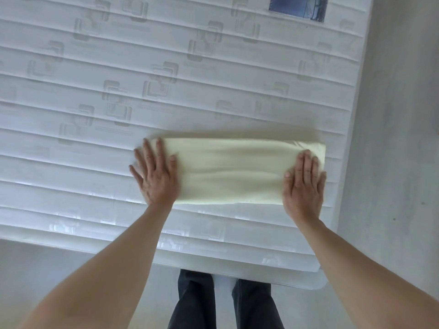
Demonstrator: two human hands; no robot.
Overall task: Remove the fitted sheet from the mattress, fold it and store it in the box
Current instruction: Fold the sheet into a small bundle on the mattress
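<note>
Left hand (155, 173) lies flat, palm down, fingers straight and slightly spread, pressing on the left end of the fitted sheet (228, 172); its outer fingers overhang onto the mattress (95, 115). Right hand (305, 180) lies flat likewise, fingers straight and close together, pressing on the right end of the sheet. Neither hand grips anything.

The fitted sheet, pale cream, is folded into a long narrow band lying crosswise on the mattress top, near the edge closest to the person and toward the mattress's right side. Its upper and lower edges run roughly parallel; shallow lengthwise creases show along its surface.

The mattress is bare, white, quilted in horizontal bands with a faint pattern of interlocking squares. A blue label (298, 7) sits on it at the far edge, well apart from the sheet. Grey floor (399, 115) shows to the right and below. The person's dark trouser legs (197, 302) stand just beside the mattress's near edge
</note>
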